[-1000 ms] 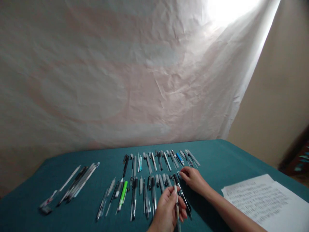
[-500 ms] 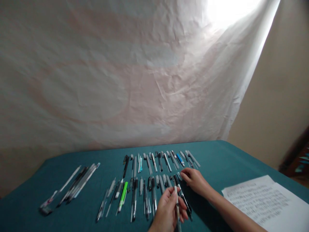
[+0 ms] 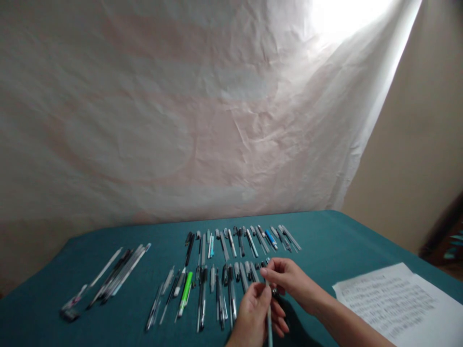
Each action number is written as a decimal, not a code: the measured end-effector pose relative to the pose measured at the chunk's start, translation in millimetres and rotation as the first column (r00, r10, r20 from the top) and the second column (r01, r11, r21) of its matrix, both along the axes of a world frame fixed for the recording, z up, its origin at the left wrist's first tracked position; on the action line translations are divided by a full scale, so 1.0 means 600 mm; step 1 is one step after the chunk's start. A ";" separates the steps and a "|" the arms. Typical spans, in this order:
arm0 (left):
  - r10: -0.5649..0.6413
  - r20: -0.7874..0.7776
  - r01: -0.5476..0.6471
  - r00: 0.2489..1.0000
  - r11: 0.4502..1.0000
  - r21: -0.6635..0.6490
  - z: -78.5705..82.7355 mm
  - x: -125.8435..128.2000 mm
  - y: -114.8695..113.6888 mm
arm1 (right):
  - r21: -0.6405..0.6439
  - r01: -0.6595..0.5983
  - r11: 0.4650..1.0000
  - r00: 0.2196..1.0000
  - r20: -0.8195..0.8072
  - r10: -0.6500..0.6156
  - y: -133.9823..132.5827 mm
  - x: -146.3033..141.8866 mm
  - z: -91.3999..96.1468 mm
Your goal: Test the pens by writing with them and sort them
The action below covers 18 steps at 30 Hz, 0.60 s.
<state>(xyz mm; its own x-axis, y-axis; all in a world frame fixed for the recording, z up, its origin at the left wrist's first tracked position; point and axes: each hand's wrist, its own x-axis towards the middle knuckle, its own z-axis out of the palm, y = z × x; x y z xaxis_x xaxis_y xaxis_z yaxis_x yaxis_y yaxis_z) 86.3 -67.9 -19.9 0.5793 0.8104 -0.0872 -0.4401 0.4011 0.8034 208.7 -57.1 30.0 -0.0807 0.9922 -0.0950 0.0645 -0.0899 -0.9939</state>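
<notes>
My left hand [image 3: 253, 311] is closed around a slim pale pen [image 3: 269, 325], held upright between thumb and fingers with its lower end pointing toward me. My right hand [image 3: 291, 278] is closed too, thumb and forefinger pinching at the pen's upper end, so the hands nearly touch. What exactly lies under the right fingertips is hidden. Just beyond and left of the hands runs a near row of pens and loose caps, among them a bright green pen [image 3: 185, 294] and a clear pen with dark parts [image 3: 231, 299].
A far row of pens includes a blue one [image 3: 270, 239]. At the left lies a bundle of pens [image 3: 121, 274] beside a dark-ended clear piece [image 3: 69, 314]. Handwritten paper sheets [image 3: 390, 303] rest at the right on the green tablecloth [image 3: 318, 231]. A pale sheet [image 3: 217, 120] hangs behind.
My right hand has moved left and toward me, from beside a cap in the near row to the upper end of the pen. The left hand keeps its hold on the pen.
</notes>
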 end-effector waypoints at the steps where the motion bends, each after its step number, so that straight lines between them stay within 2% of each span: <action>1: -0.013 -0.011 0.013 1.000 1.000 0.015 -0.003 0.000 0.000 | 0.007 0.014 1.000 1.000 -0.025 -0.014 0.002 0.005 0.000; 5: -0.048 -0.073 0.053 0.996 0.996 0.069 -0.009 -0.001 0.000 | 0.015 0.022 1.000 0.992 -0.125 -0.020 0.009 0.020 -0.003; 13: -0.107 -0.079 0.108 0.991 0.994 0.009 -0.012 -0.003 0.000 | -0.068 -0.066 0.996 0.958 -0.283 0.044 0.005 0.017 0.010; 16: -0.104 -0.083 0.103 0.991 0.995 -0.016 -0.012 -0.002 0.000 | -0.102 -0.086 0.991 0.953 -0.300 0.052 0.003 0.014 0.014; 18: -0.090 -0.082 0.088 0.993 0.996 -0.028 -0.012 -0.001 0.000 | -0.117 -0.058 0.992 0.965 -0.261 0.025 0.003 0.013 0.010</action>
<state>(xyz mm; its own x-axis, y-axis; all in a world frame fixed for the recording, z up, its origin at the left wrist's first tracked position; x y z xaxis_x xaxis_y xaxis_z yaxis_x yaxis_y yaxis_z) 85.7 -68.0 -27.0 0.6391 0.7529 -0.1572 -0.3338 0.4557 0.8252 216.6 -55.0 36.2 -0.1594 0.9696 -0.1856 -0.1869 -0.2143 -0.9587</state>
